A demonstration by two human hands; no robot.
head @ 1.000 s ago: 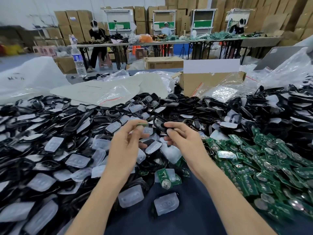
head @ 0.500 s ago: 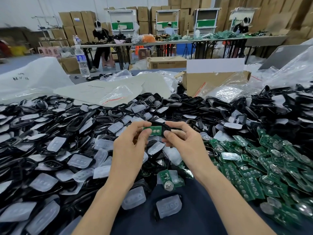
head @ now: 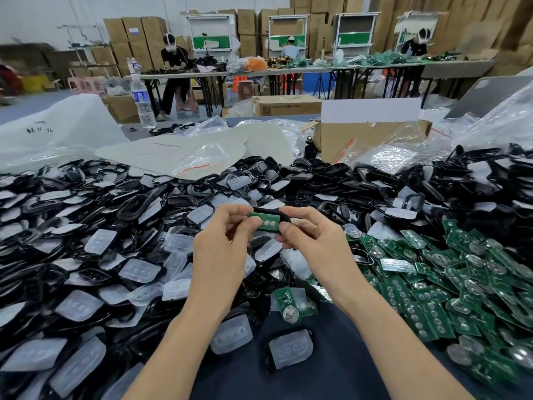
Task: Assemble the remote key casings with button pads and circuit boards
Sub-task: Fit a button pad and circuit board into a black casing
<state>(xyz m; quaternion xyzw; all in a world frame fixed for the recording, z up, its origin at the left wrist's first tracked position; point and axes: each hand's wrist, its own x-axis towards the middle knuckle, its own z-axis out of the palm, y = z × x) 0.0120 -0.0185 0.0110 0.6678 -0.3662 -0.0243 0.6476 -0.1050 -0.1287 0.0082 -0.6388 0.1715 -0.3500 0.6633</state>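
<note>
Since a second ago the board [head: 266,223] has gone from a pinch in the left fingertips, apart from the casing, to lying face-up in the casing [head: 277,217], which both hands now share above the heap. Far left: black casings with translucent pads [head: 86,232] piled across the table [head: 331,368], heap reaching past centre. Left hand [head: 223,249]: thumb and forefinger closed narrow on the left end of casing and board, other fingers curled under. Board is green, two round contacts visible, seated within the black rim; whether fully pressed home cannot be told. Right hand [head: 314,243]: thumb and forefinger pinching the casing's right end, remaining fingers loosely bent. Below the hands on bare dark cloth: one loose board with coin cell [head: 290,306], a loose pad [head: 230,334], and a casing with pad fitted [head: 290,349]. Right: pile of green boards [head: 450,284], just beside the right forearm. Behind: open carton [head: 372,140], clear bags, water bottle [head: 142,101].
</note>
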